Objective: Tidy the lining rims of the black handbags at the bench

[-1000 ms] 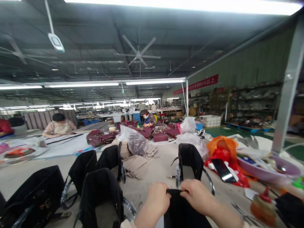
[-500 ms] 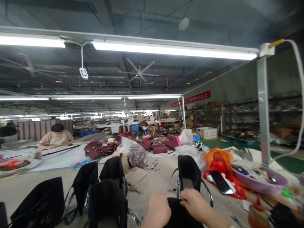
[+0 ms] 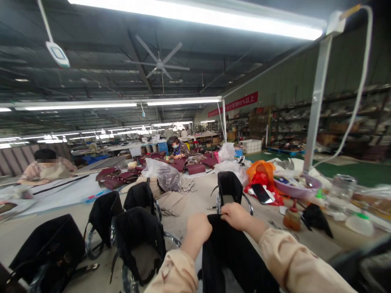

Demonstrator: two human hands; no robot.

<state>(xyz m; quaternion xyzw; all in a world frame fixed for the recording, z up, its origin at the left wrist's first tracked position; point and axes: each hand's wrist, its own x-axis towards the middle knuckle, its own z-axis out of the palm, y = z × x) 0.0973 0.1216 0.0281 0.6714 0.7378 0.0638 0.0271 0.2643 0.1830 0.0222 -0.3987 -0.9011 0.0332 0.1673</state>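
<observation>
A black bag (image 3: 235,248) stands upright at the bottom centre, its opening facing up. My left hand (image 3: 199,228) is closed on the left end of its far rim. Further right along that rim, my right hand (image 3: 236,215) grips the edge with fingers folded over it. Just beyond my right hand is another black bag (image 3: 229,185) with a plastic-wrapped handle. More black bags stand to the left, the nearest one (image 3: 139,228) beside my left forearm.
Grey-beige pieces (image 3: 171,203) lie stacked mid-table. To the right are a phone (image 3: 262,193), a purple basin (image 3: 301,191), a red-capped bottle (image 3: 292,217) and a metal post (image 3: 318,101). Dark red bags (image 3: 197,169) cover the far table, where a person (image 3: 179,148) works; another person (image 3: 49,167) leans at left.
The view has tilted down and turned right. The held black bag and both hands now show higher in the picture, with the sleeves visible. Both hands still grip the rim.
</observation>
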